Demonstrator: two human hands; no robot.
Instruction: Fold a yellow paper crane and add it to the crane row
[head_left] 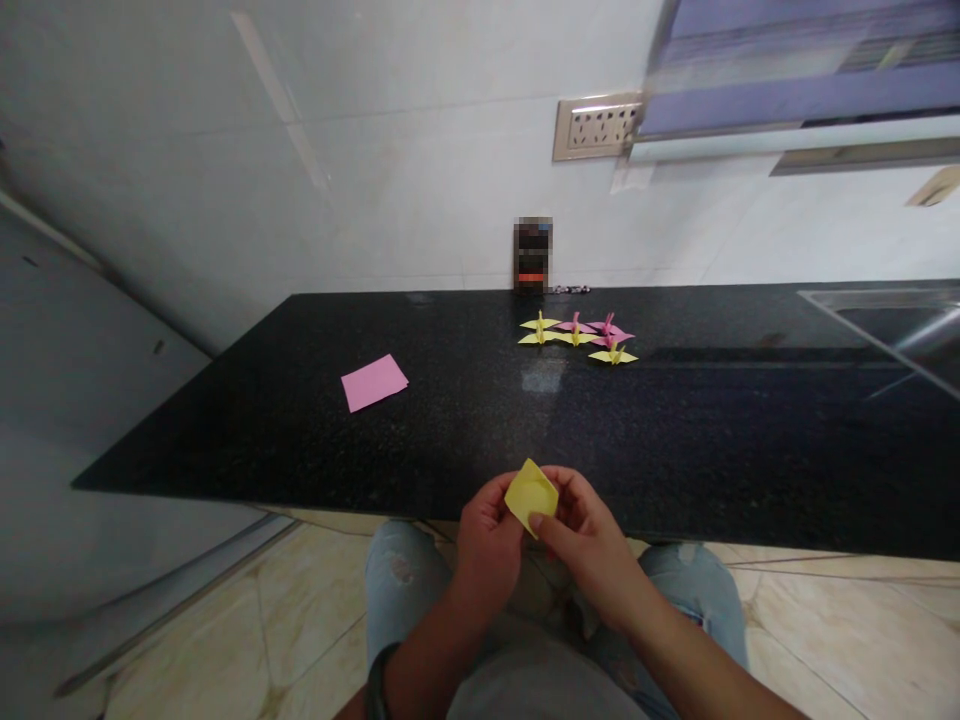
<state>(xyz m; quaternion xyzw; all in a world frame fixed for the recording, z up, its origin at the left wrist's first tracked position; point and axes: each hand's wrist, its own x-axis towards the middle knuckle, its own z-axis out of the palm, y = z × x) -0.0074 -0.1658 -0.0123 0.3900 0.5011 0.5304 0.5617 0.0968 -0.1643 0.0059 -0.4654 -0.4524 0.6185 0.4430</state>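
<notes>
A folded piece of yellow paper [530, 492], diamond-shaped from above, is held between both hands at the front edge of the dark countertop. My left hand [491, 535] grips its left side, with the fingers curled and partly hidden behind it. My right hand [589, 530] presses its thumb on the lower right of the paper, the other fingers behind. Farther back on the counter stand several folded paper cranes, among them a yellow crane [614, 355] and a pink crane [575, 324]. To the left lies a small stack of pink paper [374, 383].
The black speckled countertop [450, 420] runs along a pale wall. A dark upright object [533, 255], blurred out, leans at the wall beside a small beaded strand [571, 290]. A metal sink [900, 330] is at right, and a socket panel [598, 127] is on the wall.
</notes>
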